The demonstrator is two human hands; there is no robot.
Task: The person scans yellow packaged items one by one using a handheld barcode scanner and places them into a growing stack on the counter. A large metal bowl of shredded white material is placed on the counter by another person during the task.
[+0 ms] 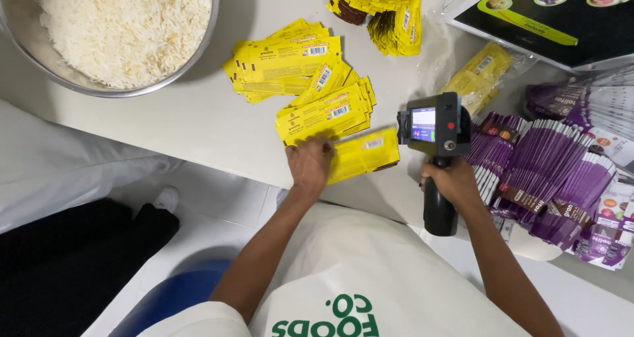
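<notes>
Down at the near edge of the white table point(198, 122), the left hand point(309, 163) lies flat, fingers spread and pressed on the end of a single yellow packet point(365, 153), pinning it to the tabletop without curling around it. That packet sits alone at the front of the table, tilted a little, its far end pointing toward the handheld printer point(434, 127). The right hand point(452, 182) is wrapped tight around the printer's black handle, fist closed, with the device held upright just beside the packet's right end; its small lit screen faces up at the camera and a red button shows next to it. Just behind the left hand, a loose pile of yellow packets point(310, 86) fans out across the middle of the table, some overlapping, and the nearest of them touch the single one. Further back, more yellow packets point(380, 3) are bundled together at the far edge. Off to the right, stacks of purple packets point(551, 175) spread in a fan, close by the right wrist. At the top left, a big metal bowl point(211, 20) holds white rice point(122, 23), well apart from both hands. A dark board with green print point(548, 17) lies at the top right. To the left, another person's white sleeve point(59, 159) rests near the table edge.
</notes>
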